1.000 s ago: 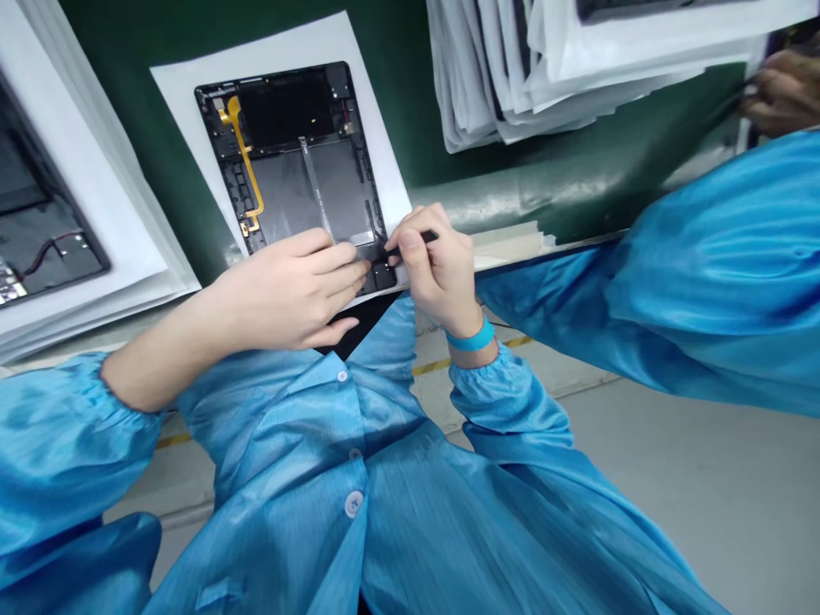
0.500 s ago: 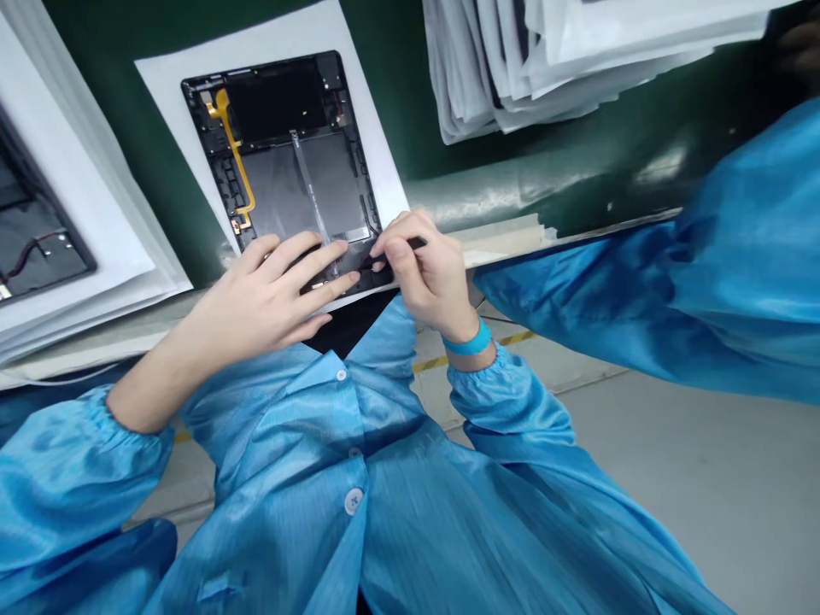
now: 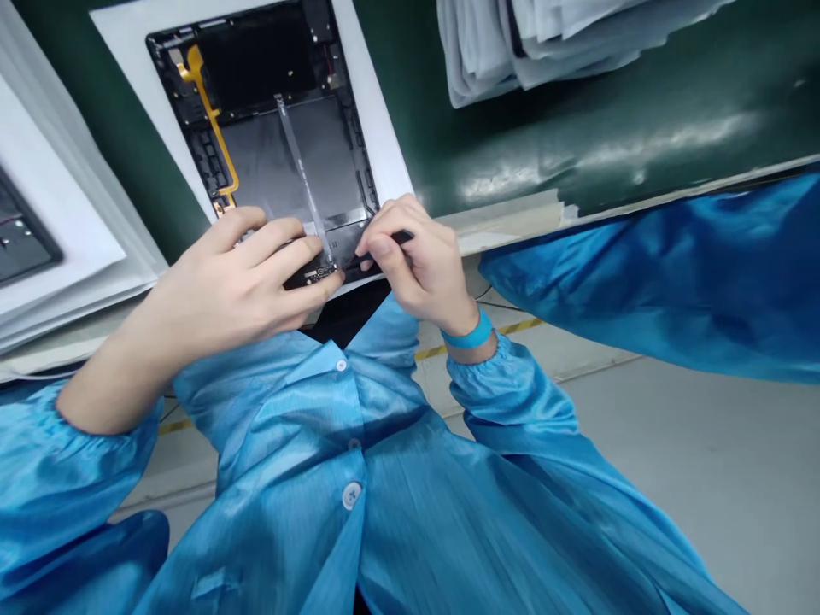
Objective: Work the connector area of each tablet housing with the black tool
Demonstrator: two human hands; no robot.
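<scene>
An opened tablet (image 3: 275, 162) lies on white sheets, its inside facing up. A yellow flex cable (image 3: 218, 137) runs down its left side and a grey ribbon cable (image 3: 295, 162) down its middle. My left hand (image 3: 237, 278) rests over the lower left part with fingers stretched out, hiding that corner; the index and middle fingertips are near the ribbon's lower end. My right hand (image 3: 416, 260), wearing a blue wrist strap (image 3: 471, 333), pinches a thin black tool (image 3: 402, 237) at the tablet's lower right. The tool's tip points toward the left fingertips.
On the left, another opened tablet (image 3: 22, 231) lies on a stack of white sheets (image 3: 83, 231). Grey-white layered sheets (image 3: 487, 60) sit at the back right of the green mat (image 3: 576, 145). A co-worker's blue sleeve (image 3: 641, 282) is at the right, below the table edge.
The view has shifted, so the tablet appears higher and further left. My left hand has moved slightly toward the lower left, uncovering more of the ribbon's lower end. My right hand keeps its pinch.
</scene>
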